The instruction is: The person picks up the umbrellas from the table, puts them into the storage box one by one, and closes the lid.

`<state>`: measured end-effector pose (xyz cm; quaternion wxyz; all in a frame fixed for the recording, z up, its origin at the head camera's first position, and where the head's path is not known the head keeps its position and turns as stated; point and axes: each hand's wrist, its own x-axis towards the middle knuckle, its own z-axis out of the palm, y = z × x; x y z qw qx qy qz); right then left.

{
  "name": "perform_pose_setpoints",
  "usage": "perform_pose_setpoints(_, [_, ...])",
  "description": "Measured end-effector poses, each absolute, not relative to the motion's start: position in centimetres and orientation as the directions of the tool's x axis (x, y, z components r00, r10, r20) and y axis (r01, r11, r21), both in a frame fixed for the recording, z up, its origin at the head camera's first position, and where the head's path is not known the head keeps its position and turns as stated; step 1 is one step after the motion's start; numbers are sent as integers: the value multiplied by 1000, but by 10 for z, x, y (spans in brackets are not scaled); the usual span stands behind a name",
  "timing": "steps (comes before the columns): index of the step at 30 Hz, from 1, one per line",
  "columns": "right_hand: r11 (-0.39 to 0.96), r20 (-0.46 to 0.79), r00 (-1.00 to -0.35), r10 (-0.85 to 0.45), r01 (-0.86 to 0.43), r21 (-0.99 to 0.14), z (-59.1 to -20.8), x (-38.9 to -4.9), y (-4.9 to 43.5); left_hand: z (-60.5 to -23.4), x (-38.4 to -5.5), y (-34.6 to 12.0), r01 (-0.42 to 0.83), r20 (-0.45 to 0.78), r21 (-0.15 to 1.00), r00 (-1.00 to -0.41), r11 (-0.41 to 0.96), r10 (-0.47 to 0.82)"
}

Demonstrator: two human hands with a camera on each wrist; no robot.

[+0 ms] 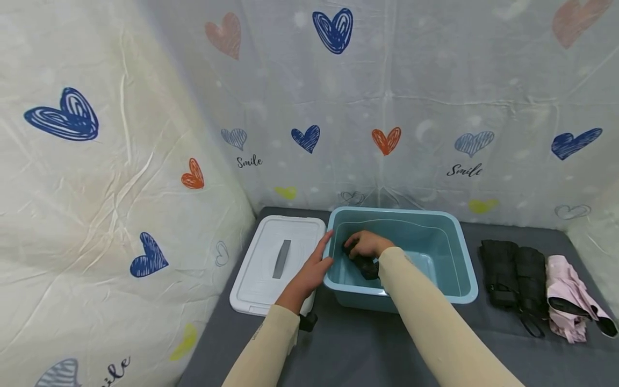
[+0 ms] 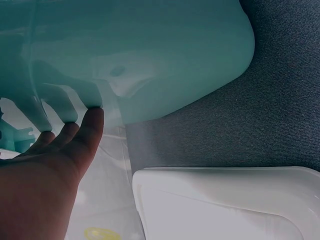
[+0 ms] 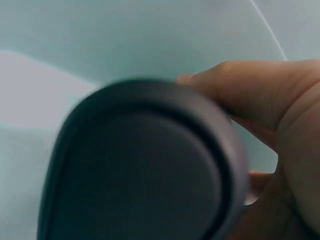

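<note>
At the bottom of the frame, pale sleeves (image 1: 263, 349) reach over the grey bench (image 1: 358, 355). Just left of lower centre, the left hand (image 1: 309, 273) rests straight fingers against the left side of the blue bin (image 1: 358, 301), its grip holding nothing. Right of it, the right hand (image 1: 369, 244) has its grip curled round a dark bundle (image 1: 366, 268) inside the bin's left part; whether this touches the floor I cannot tell. Best keep the left fingers braced so the bin stays put, and the right ones wrapped until the bundle is fully supported. A white lid (image 1: 261, 263) lies left; folded umbrellas (image 1: 500, 271) lie lower right. A heart-print curtain (image 1: 420, 70) hangs behind.
</note>
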<state>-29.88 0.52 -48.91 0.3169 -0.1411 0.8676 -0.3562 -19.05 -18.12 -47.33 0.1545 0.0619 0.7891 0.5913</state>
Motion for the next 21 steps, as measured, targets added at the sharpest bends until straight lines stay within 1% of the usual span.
perform_pose_setpoints(4, [716,-463,-751,-472,-20,-698,-489,-298,6,-489,-196,-181,-69,-151,955,-951,289,269])
perform_pose_setpoints(9, [711,-482,-738,-472,5,-703,-489,-297,7,-494,-197,-180,-37,-115,954,-961,296,250])
perform_pose_setpoints(16, [593,-487,-753,-443,162,-789,-486,-295,4,-493,-198,-180,-43,-120,952,-962,302,244])
perform_pose_setpoints(21, [585,-492,-733,-470,158,-795,-477,-293,0,-492,-197,-182,-56,-132,948,-965,314,228])
